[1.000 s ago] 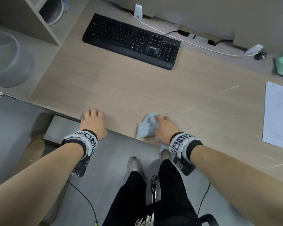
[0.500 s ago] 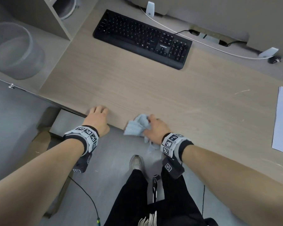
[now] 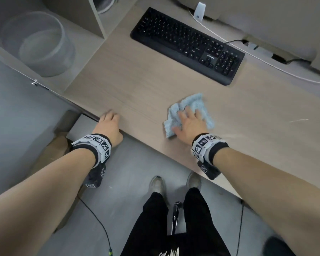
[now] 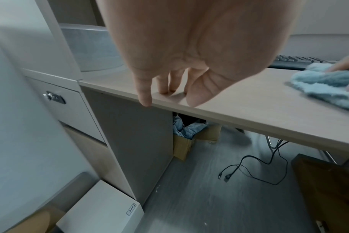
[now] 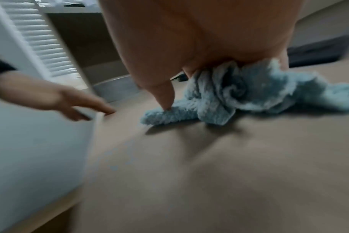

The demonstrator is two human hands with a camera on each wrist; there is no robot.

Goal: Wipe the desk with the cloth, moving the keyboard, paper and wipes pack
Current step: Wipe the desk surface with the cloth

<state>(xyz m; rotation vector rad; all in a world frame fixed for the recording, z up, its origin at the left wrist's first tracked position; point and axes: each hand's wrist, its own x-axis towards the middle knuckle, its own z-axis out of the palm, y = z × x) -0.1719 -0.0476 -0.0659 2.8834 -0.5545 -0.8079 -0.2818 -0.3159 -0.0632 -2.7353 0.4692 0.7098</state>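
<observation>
A light blue cloth [image 3: 198,102] lies bunched on the wooden desk [image 3: 137,85], a little in front of the black keyboard [image 3: 187,45]. My right hand [image 3: 190,119] presses down on the cloth with fingers spread. In the right wrist view the thumb pins a corner of the cloth [image 5: 249,94]. My left hand [image 3: 109,119] rests on the desk's front edge with relaxed fingers and holds nothing; the left wrist view shows its fingertips [image 4: 165,89] on the desk top [image 4: 249,107]. The paper and the wipes pack are out of view.
A clear round container [image 3: 39,45] stands on the lower shelf at the left. A white cable [image 3: 266,69] runs behind the keyboard. Under the desk are a cabinet with a lock [image 4: 54,97], a cardboard box [image 4: 189,141] and loose cables [image 4: 249,170].
My right hand has slid the cloth from the desk's front edge farther in, toward the keyboard, and now lies flatter on it. The left hand has stayed on the edge.
</observation>
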